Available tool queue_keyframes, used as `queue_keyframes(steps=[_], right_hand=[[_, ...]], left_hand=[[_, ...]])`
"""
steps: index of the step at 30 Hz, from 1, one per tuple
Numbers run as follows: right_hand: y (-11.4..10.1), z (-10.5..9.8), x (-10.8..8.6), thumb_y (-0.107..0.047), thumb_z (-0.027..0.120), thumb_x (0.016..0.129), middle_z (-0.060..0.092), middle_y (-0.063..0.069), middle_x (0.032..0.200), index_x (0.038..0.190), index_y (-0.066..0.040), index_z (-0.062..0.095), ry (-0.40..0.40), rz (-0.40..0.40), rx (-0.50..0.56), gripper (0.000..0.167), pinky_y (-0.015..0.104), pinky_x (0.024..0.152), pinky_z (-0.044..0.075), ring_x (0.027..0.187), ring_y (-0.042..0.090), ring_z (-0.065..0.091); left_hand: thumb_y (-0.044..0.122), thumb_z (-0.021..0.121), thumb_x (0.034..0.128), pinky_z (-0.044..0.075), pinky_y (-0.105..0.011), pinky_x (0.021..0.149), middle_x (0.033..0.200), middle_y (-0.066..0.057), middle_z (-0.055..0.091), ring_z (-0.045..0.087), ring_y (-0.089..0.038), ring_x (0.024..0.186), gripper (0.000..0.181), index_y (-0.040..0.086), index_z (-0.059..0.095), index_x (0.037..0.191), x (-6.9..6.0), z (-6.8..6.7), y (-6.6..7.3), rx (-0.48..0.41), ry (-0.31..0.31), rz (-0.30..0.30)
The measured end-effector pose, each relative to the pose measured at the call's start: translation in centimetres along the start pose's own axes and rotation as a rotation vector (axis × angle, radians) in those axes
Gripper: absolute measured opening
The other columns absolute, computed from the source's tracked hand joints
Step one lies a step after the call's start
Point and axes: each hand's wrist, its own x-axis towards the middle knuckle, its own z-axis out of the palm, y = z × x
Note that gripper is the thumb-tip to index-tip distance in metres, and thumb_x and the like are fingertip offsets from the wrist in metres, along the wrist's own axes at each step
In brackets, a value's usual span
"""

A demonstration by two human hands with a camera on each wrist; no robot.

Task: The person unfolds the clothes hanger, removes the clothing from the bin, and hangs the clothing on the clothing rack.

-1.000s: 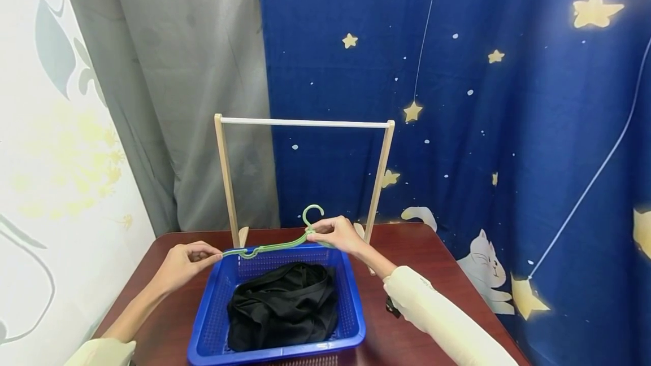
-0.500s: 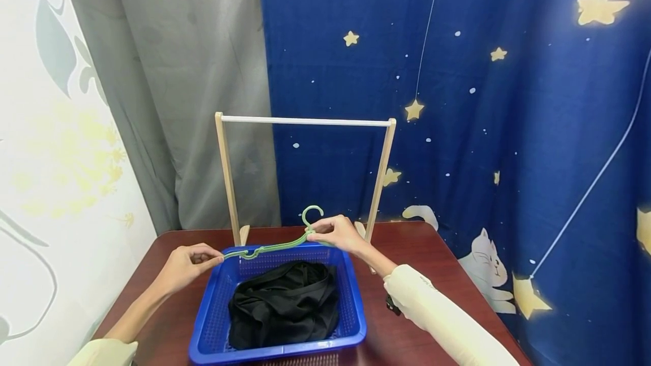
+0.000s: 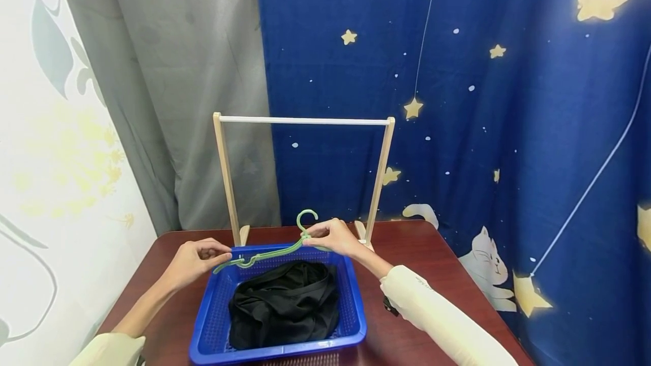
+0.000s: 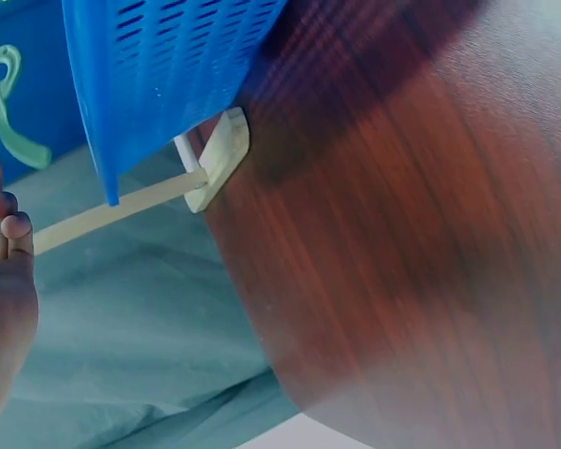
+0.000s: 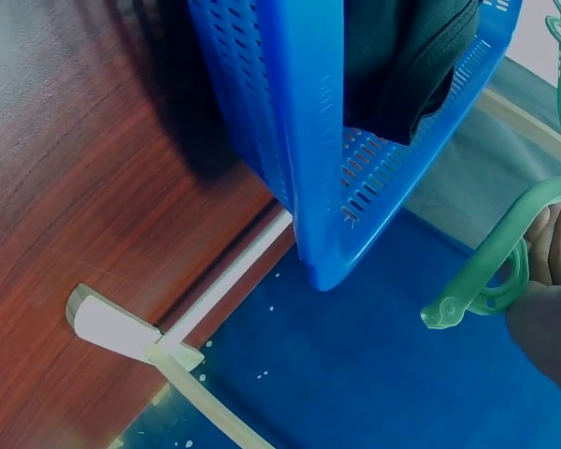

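Observation:
A green clothes hanger [image 3: 277,252] hangs tilted above the back of the blue basket [image 3: 360,309], its hook upward and its left arm lower. My right hand [image 3: 333,237] pinches it just below the hook; in the right wrist view one arm of the hanger [image 5: 505,238] passes in front of the fingers. My left hand [image 3: 195,261] is just above the hanger's left end, with thumb and fingers loosely bent. In the left wrist view, a gap shows between the fingertips [image 4: 17,224] and the hanger's end [image 4: 23,145]. Crumpled black cloth [image 3: 285,304] lies in the basket.
Behind the basket stands a wooden rack with a white crossbar [image 3: 305,121]; its foot [image 5: 112,325] rests on the red-brown table [image 3: 407,242]. Grey curtain [image 3: 203,72] and blue star-patterned curtain [image 3: 325,83] hang behind the table.
My left hand has let go of the hanger's left end and shifted slightly right. That end has dropped, and the hanger has tilted in my right hand, its hook moving slightly left and down.

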Motion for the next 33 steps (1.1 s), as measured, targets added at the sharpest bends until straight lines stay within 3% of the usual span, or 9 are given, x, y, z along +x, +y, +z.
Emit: queue_keyframes(steps=[10, 20, 24, 33], right_hand=[[-0.5, 0.2, 0.1, -0.027, 0.083, 0.091, 0.080, -0.006, 0.096, 0.111, -0.018, 0.083, 0.002, 0.019, 0.011, 0.021, 0.024, 0.080, 0.056, 0.090, 0.004, 0.073], [-0.9, 0.5, 0.1, -0.027, 0.083, 0.091, 0.080, -0.004, 0.100, 0.112, -0.018, 0.082, 0.006, 0.023, 0.041, 0.022, 0.023, 0.081, 0.055, 0.092, 0.005, 0.073], [-1.0, 0.5, 0.1, -0.028, 0.082, 0.092, 0.080, -0.004, 0.099, 0.112, -0.019, 0.082, 0.003, 0.022, 0.048, 0.022, 0.024, 0.080, 0.056, 0.092, 0.005, 0.073], [-0.9, 0.6, 0.2, -0.028, 0.083, 0.091, 0.080, -0.005, 0.100, 0.111, -0.018, 0.082, 0.007, 0.019, 0.061, 0.022, 0.025, 0.083, 0.056, 0.094, 0.006, 0.074]], left_hand=[[0.021, 0.084, 0.0895, 0.043, -0.022, 0.055, 0.080, 0.007, 0.066, 0.054, -0.009, 0.063, 0.008, 0.022, 0.081, 0.097, 1.7, 0.9, 1.9, -0.039, -0.005, 0.072], [0.024, 0.084, 0.0894, 0.048, -0.025, 0.061, 0.091, 0.008, 0.072, 0.058, -0.012, 0.069, 0.013, 0.020, 0.081, 0.101, 3.0, 2.4, 3.4, -0.084, -0.064, 0.068], [0.025, 0.086, 0.0882, 0.049, -0.027, 0.062, 0.093, 0.008, 0.073, 0.058, -0.013, 0.071, 0.014, 0.022, 0.081, 0.101, 3.4, 3.1, 4.0, -0.079, -0.077, 0.098], [0.020, 0.085, 0.0885, 0.045, -0.025, 0.061, 0.090, 0.009, 0.073, 0.054, -0.013, 0.068, 0.010, 0.018, 0.082, 0.098, 3.9, 4.1, 4.3, -0.098, -0.105, 0.171]])
